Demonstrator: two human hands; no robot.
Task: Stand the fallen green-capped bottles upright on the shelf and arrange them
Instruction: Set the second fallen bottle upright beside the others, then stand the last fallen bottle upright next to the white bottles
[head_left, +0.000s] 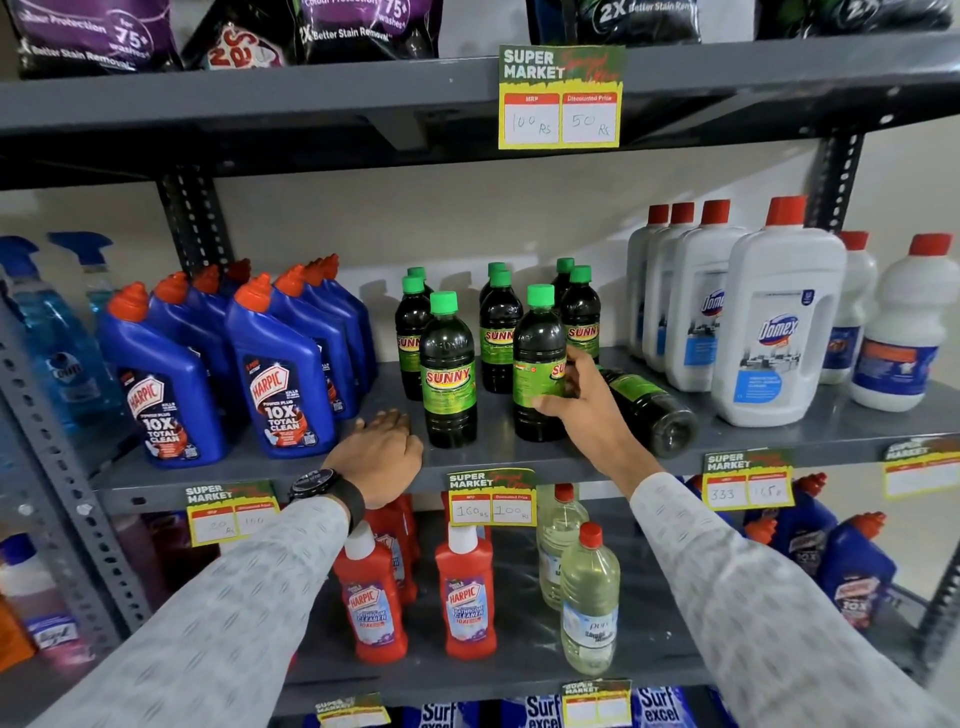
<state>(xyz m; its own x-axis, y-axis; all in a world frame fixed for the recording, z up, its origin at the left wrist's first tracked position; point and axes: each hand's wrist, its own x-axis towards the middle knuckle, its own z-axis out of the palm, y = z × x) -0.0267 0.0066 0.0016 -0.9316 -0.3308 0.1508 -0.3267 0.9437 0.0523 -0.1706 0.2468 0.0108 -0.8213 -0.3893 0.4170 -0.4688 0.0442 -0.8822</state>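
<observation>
Several dark green-capped Sunny bottles stand upright on the middle grey shelf (519, 457). My right hand (587, 410) grips the front right upright bottle (537, 358) around its green label. Just behind that hand, one Sunny bottle (654, 410) lies on its side, base toward me, its cap hidden. Another upright bottle (448, 374) stands front left. My left hand (382, 452) rests palm down on the shelf's front edge, left of that bottle, holding nothing; its fingers lie together, with a black watch on the wrist.
Blue Harpic bottles (280, 384) crowd the shelf to the left, white Domex bottles (774, 332) to the right. Price tags (491, 499) hang on the shelf front. Red Harpic bottles (465, 592) and clear bottles stand on the shelf below. Detergent bags sit above.
</observation>
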